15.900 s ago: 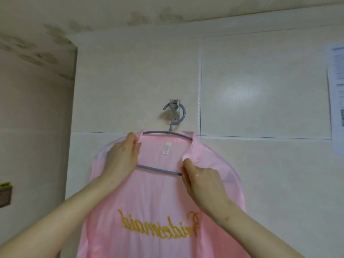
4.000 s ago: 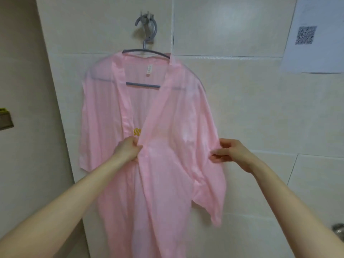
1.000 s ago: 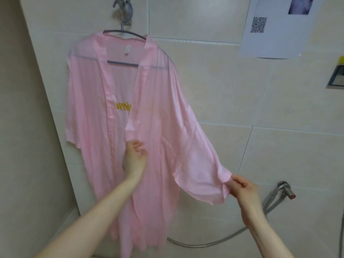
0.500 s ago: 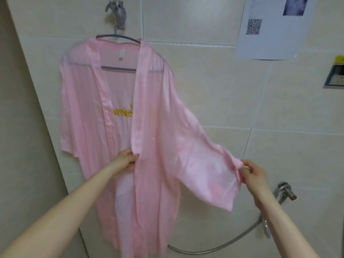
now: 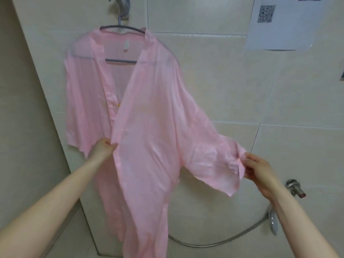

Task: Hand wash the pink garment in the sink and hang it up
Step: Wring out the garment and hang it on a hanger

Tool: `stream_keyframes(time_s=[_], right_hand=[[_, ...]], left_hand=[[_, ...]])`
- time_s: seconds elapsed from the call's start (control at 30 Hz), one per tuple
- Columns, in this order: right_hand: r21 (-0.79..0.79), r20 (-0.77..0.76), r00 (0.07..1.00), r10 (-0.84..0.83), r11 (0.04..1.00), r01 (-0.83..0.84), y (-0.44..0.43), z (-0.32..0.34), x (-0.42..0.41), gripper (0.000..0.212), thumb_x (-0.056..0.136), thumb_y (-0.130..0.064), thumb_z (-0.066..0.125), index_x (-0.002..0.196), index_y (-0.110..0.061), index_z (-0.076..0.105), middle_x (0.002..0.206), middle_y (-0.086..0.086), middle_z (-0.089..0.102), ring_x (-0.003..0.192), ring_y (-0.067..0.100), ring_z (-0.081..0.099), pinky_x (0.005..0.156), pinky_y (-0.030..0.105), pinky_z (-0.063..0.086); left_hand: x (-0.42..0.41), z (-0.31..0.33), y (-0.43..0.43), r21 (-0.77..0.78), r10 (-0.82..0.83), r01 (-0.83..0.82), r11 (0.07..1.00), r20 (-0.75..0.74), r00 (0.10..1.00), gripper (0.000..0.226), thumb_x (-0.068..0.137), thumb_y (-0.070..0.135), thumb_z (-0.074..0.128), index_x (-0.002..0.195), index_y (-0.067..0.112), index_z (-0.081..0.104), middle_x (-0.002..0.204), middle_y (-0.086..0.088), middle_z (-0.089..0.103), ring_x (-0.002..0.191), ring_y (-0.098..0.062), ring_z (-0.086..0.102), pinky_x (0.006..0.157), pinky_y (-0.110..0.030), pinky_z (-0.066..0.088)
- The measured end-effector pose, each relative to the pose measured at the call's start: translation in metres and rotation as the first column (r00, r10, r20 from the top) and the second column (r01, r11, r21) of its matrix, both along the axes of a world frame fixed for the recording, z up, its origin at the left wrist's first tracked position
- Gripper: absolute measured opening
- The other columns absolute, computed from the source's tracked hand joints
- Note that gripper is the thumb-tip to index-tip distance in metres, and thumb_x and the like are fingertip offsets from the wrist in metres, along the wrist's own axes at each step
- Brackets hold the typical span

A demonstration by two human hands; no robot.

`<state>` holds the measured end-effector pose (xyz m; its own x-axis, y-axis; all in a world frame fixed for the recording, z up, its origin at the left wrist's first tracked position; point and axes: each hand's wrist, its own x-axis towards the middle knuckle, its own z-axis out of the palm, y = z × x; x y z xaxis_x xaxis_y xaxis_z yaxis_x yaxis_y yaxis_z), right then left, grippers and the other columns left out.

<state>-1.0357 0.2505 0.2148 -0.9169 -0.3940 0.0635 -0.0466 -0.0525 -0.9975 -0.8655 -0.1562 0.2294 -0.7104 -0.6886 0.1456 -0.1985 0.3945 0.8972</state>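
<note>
The pink garment (image 5: pixel 149 116), a thin robe, hangs on a grey hanger (image 5: pixel 121 61) from a wall hook (image 5: pixel 122 5) on the tiled wall. Its right front panel crosses over the left one, hiding most of the yellow lettering. My left hand (image 5: pixel 103 148) pinches the edge of that front panel at waist height. My right hand (image 5: pixel 257 167) holds the end of the right sleeve, which is stretched out sideways and bunched at the cuff.
A paper sheet with a QR code (image 5: pixel 283 23) is stuck to the tiles at the upper right. Low on the right a metal tap fitting (image 5: pixel 295 188) sticks out, with a shower hose (image 5: pixel 214 243) looping below. A wall corner runs down the left.
The right front panel has been drawn further left across the robe, covering most of the lettering. My right hand has bunched the sleeve cuff. The view sits closer to the wall.
</note>
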Motion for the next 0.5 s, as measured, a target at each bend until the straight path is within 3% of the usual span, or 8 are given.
stream_keyframes(time_s=[0.07, 0.13, 0.17, 0.23, 0.27, 0.33, 0.4, 0.5], right_hand=[[0.003, 0.096, 0.976, 0.194, 0.981, -0.195, -0.003, -0.001, 0.001, 0.015, 0.091, -0.001, 0.05, 0.091, -0.003, 0.065, 0.078, 0.011, 0.065, 0.064, 0.018, 0.063, 0.059, 0.026, 0.055], [0.027, 0.067, 0.986, 0.152, 0.988, -0.154, -0.008, -0.003, 0.002, 0.02, 0.093, -0.003, 0.049, 0.104, 0.004, 0.064, 0.087, 0.013, 0.066, 0.071, 0.019, 0.062, 0.064, 0.029, 0.053], [0.015, 0.044, 0.994, 0.101, 0.995, -0.102, -0.01, -0.004, 0.001, 0.024, 0.095, -0.008, 0.048, 0.11, 0.004, 0.063, 0.09, 0.011, 0.066, 0.076, 0.02, 0.061, 0.069, 0.03, 0.05], [-0.036, 0.05, 0.987, 0.15, 0.988, -0.149, -0.013, -0.003, 0.003, 0.032, 0.099, -0.025, 0.047, 0.117, -0.004, 0.064, 0.098, 0.007, 0.069, 0.087, 0.022, 0.063, 0.078, 0.035, 0.047], [0.002, 0.036, 0.976, 0.215, 0.977, -0.215, -0.015, -0.003, 0.005, 0.035, 0.095, -0.036, 0.053, 0.117, -0.011, 0.065, 0.103, 0.006, 0.07, 0.092, 0.022, 0.065, 0.081, 0.036, 0.047], [0.205, -0.068, 0.964, 0.257, 0.949, -0.239, -0.016, -0.003, 0.01, 0.049, 0.068, -0.047, 0.079, 0.101, -0.012, 0.069, 0.09, -0.001, 0.068, 0.082, 0.017, 0.062, 0.074, 0.03, 0.045], [0.315, -0.188, 0.969, 0.158, 0.945, -0.092, -0.018, -0.005, 0.009, 0.028, 0.061, -0.022, 0.086, 0.076, -0.011, 0.066, 0.063, -0.012, 0.058, 0.067, 0.012, 0.05, 0.057, 0.016, 0.038], [0.287, -0.316, 0.941, -0.12, 0.933, 0.216, -0.025, -0.003, 0.004, 0.025, 0.081, 0.002, 0.063, 0.068, -0.019, 0.063, 0.049, -0.013, 0.054, 0.062, 0.011, 0.045, 0.048, 0.017, 0.034]], left_hand=[[0.004, 0.003, 0.009, 0.184, -0.326, 0.316, 0.931, 0.027, 0.945, 0.011, 0.086, 0.014, 0.068, 0.089, 0.004, 0.063, 0.089, -0.016, 0.067, 0.078, -0.019, 0.066, 0.061, -0.016, 0.053], [0.012, 0.007, 0.012, 0.391, -0.585, 0.522, 0.758, 0.054, 0.809, 0.04, 0.072, 0.02, 0.08, 0.105, 0.004, 0.065, 0.101, -0.014, 0.069, 0.084, -0.017, 0.068, 0.068, -0.023, 0.056], [0.01, 0.007, 0.008, 0.353, -0.541, 0.489, 0.798, 0.061, 0.839, 0.035, 0.072, 0.02, 0.079, 0.101, 0.006, 0.066, 0.097, -0.013, 0.069, 0.081, -0.018, 0.067, 0.068, -0.026, 0.057], [0.004, 0.006, -0.001, 0.159, -0.156, 0.153, 0.975, 0.005, 0.988, 0.008, 0.084, 0.012, 0.068, 0.083, 0.009, 0.061, 0.081, -0.012, 0.063, 0.07, -0.021, 0.058, 0.066, -0.032, 0.05], [0.002, 0.004, -0.002, 0.119, -0.059, 0.06, 0.991, -0.009, 0.998, 0.01, 0.088, 0.01, 0.063, 0.079, 0.01, 0.059, 0.077, -0.012, 0.061, 0.068, -0.02, 0.056, 0.067, -0.034, 0.05], [0.001, 0.006, 0.008, 0.179, -0.29, 0.276, 0.944, 0.06, 0.955, 0.007, 0.091, 0.007, 0.058, 0.088, 0.009, 0.064, 0.081, -0.008, 0.068, 0.068, -0.014, 0.063, 0.062, -0.02, 0.05], [0.007, 0.008, 0.008, 0.188, -0.38, 0.361, 0.913, 0.074, 0.922, 0.009, 0.089, 0.005, 0.059, 0.091, 0.01, 0.066, 0.079, -0.003, 0.071, 0.066, -0.009, 0.065, 0.058, -0.016, 0.051], [0.005, 0.007, -0.021, 0.05, 0.126, -0.125, 0.991, -0.019, 0.992, 0.016, 0.074, 0.023, 0.071, 0.076, 0.014, 0.058, 0.083, -0.016, 0.066, 0.075, -0.028, 0.064, 0.073, -0.033, 0.055]])
